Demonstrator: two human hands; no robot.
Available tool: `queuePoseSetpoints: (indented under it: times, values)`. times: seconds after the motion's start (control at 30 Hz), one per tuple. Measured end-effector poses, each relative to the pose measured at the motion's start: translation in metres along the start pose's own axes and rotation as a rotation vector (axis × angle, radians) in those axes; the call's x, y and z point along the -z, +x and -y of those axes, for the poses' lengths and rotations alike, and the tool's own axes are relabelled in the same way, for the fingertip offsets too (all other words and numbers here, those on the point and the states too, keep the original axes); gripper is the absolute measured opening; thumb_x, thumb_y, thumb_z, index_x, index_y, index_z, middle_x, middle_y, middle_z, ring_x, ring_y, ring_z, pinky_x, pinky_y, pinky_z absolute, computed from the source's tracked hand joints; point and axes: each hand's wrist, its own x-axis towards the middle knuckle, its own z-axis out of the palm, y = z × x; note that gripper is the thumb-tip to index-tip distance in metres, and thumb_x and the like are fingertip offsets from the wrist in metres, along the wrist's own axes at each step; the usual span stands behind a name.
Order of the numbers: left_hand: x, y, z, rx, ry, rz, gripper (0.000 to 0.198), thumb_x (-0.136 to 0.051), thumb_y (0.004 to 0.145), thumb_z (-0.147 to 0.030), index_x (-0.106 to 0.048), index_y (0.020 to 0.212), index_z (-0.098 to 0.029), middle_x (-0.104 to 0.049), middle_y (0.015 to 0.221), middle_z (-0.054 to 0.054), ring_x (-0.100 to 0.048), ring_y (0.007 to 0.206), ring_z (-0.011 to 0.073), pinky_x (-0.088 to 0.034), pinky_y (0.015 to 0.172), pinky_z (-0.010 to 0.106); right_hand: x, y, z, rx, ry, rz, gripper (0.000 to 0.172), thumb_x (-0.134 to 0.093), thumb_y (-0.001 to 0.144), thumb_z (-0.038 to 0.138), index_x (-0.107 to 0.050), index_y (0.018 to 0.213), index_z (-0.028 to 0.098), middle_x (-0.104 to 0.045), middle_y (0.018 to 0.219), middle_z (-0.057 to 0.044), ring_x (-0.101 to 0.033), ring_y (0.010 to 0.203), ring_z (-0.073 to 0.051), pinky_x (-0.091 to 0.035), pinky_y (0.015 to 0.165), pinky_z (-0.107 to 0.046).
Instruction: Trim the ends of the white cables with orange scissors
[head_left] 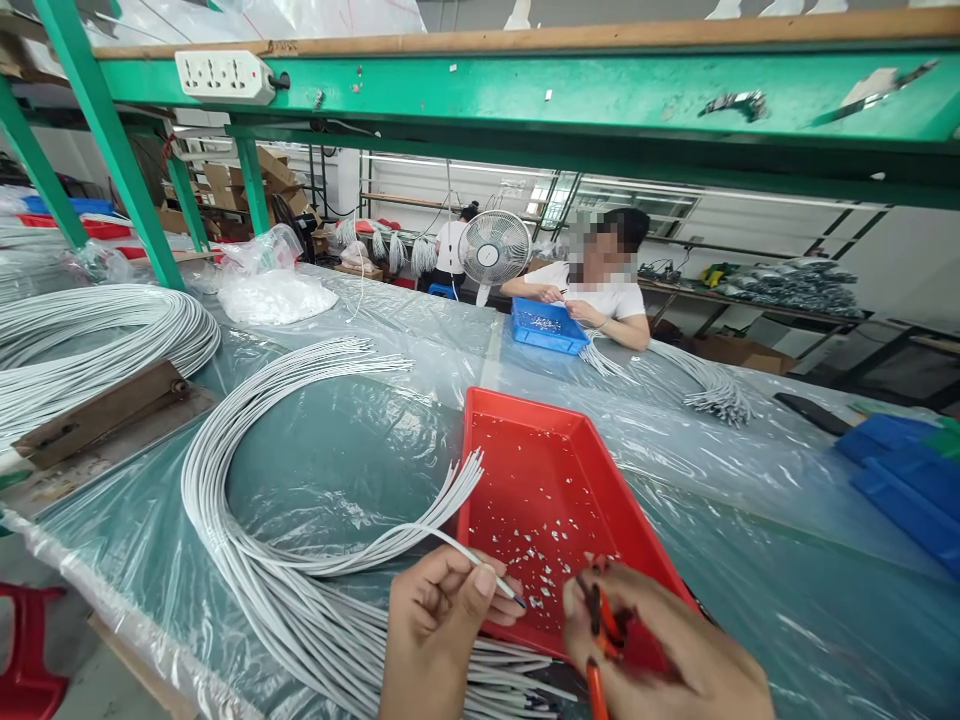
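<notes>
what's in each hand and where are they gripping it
The left hand pinches one white cable close to its stripped end, above the red tray. The right hand grips a red-handled tool by its handles.

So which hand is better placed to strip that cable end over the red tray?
Probably the right hand: it holds the orange-handled stripper beside the cable end, which the left hand pinches over the red tray.
</notes>
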Motion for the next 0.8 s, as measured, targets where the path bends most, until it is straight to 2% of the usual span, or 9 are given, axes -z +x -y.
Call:
queuePoseSetpoints:
  times: [0.1,0.2,0.27,0.37,0.43,0.53,0.63,0.8]
  values:
    - [0.003,0.002,-0.001,0.034,-0.037,0.073,0.018,-0.064,0.072,-0.031,-0.065,0.072,-0.012,-0.066,0.063,0.004,-0.058,0.056,0.0138,-0.047,0.058,0.023,-0.002,0.007,-0.023,0.03,-0.15,0.035,0.015,-0.048,0.076,0.026,-0.059,0.081,0.017,-0.066,0.073,-0.006,-0.063,0.063,-0.019,-0.046,0.056,-0.025]
    - [0.006,0.003,-0.003,0.053,-0.033,0.127,0.018,-0.063,0.073,-0.03,-0.066,0.07,-0.012,-0.062,0.064,0.002,-0.054,0.061,0.0122,-0.043,0.062,0.021,-0.006,0.01,-0.035,-0.055,-0.287,0.065,0.021,-0.048,0.076,0.034,-0.06,0.07,0.018,-0.061,0.058,-0.003,-0.058,0.051,-0.017,-0.04,0.044,-0.024]
    - [0.007,0.004,-0.004,0.068,-0.026,0.149,0.018,-0.062,0.075,-0.029,-0.066,0.069,-0.012,-0.058,0.065,0.002,-0.05,0.062,0.0115,-0.04,0.062,0.021,-0.009,0.009,-0.033,-0.141,-0.195,0.115,0.022,-0.049,0.076,0.036,-0.057,0.065,0.019,-0.054,0.051,0.0,-0.052,0.046,-0.015,-0.036,0.041,-0.022]
    - [0.008,0.005,-0.006,0.101,-0.027,0.181,0.019,-0.058,0.078,-0.027,-0.065,0.07,-0.012,-0.054,0.063,0.001,-0.047,0.061,0.0116,-0.038,0.061,0.022,-0.011,0.006,-0.02,-0.236,0.159,0.214,0.019,-0.051,0.077,0.031,-0.055,0.064,0.017,-0.05,0.054,0.001,-0.051,0.049,-0.012,-0.04,0.046,-0.019]
    - [0.009,0.005,-0.007,0.107,-0.028,0.195,0.019,-0.056,0.079,-0.026,-0.064,0.07,-0.011,-0.053,0.062,0.001,-0.046,0.061,0.0116,-0.037,0.06,0.022,-0.012,0.005,-0.01,-0.248,0.328,0.297,0.019,-0.051,0.077,0.025,-0.052,0.06,0.017,-0.047,0.053,0.002,-0.048,0.048,-0.011,-0.04,0.046,-0.018]
    - [0.01,0.006,-0.007,0.085,0.001,0.204,0.02,-0.055,0.08,-0.026,-0.063,0.07,-0.011,-0.053,0.062,0.001,-0.045,0.06,0.0117,-0.036,0.061,0.023,-0.012,0.005,0.002,-0.158,0.364,0.366,0.021,-0.051,0.074,0.018,-0.048,0.052,0.017,-0.04,0.05,0.003,-0.042,0.045,-0.009,-0.037,0.044,-0.018]
    - [0.011,0.006,-0.008,0.062,0.024,0.228,0.019,-0.054,0.08,-0.025,-0.062,0.07,-0.011,-0.054,0.062,0.001,-0.045,0.061,0.0122,-0.035,0.061,0.023,-0.011,0.007,0.007,-0.05,0.346,0.388,0.017,-0.05,0.069,0.011,-0.047,0.053,0.016,-0.039,0.05,0.003,-0.037,0.047,-0.008,-0.036,0.047,-0.018]
    - [0.016,0.005,-0.005,0.081,-0.028,0.265,0.018,-0.055,0.081,-0.026,-0.061,0.073,-0.011,-0.054,0.065,0.002,-0.046,0.061,0.0123,-0.036,0.062,0.024,-0.013,0.008,0.013,-0.042,0.384,0.383,0.014,-0.048,0.068,0.008,-0.049,0.057,0.016,-0.043,0.05,0.003,-0.038,0.047,-0.008,-0.036,0.048,-0.017]
